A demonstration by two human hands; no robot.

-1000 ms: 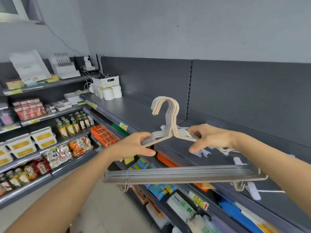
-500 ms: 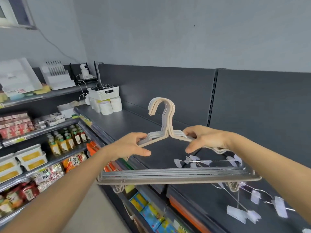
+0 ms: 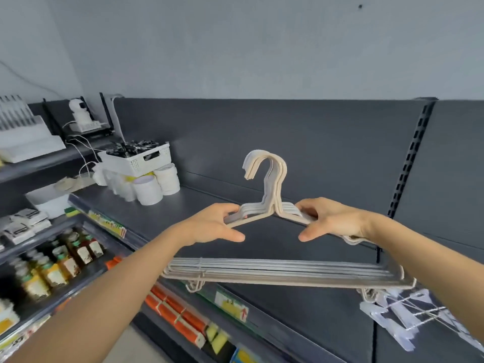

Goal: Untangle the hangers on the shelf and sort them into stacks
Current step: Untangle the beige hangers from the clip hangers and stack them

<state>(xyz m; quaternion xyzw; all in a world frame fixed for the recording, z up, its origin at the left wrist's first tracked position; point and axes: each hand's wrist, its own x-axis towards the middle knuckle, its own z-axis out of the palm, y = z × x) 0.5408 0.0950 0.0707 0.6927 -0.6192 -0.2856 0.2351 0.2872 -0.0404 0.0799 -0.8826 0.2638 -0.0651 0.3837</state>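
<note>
A bundle of beige hangers (image 3: 275,179) is held in the air above the front of the dark shelf (image 3: 183,205), with the hooks aligned and turned upward and the lower bars stacked level beneath the hands. The left shoulder of the bundle is gripped by the left hand (image 3: 209,226), whose fingers (image 3: 230,209) are curled over the top of the arms while the thumb is extended underneath. The right shoulder is gripped in the same way by the right hand (image 3: 332,218), so both sets of fingers are clamped on the hangers.

At the far left of the shelf a white perforated basket (image 3: 146,161) is seen, filled to the rim with small dark items (image 3: 131,148) that cannot be identified. The basket appears to be supported on a cluster of white cylindrical tubs (image 3: 149,191), whose contents are not visible. A shallow white tray (image 3: 48,199) is placed to the left of the tubs, with something pale lying across its far edge.

A tangle of clear clip hangers (image 3: 400,315) lies on the shelf at the lower right, just beside the end of the held bundle. Bottles (image 3: 60,263) are ranged on a lower shelf at the left, and orange packs (image 3: 178,315) are stored below the shelf edge.
</note>
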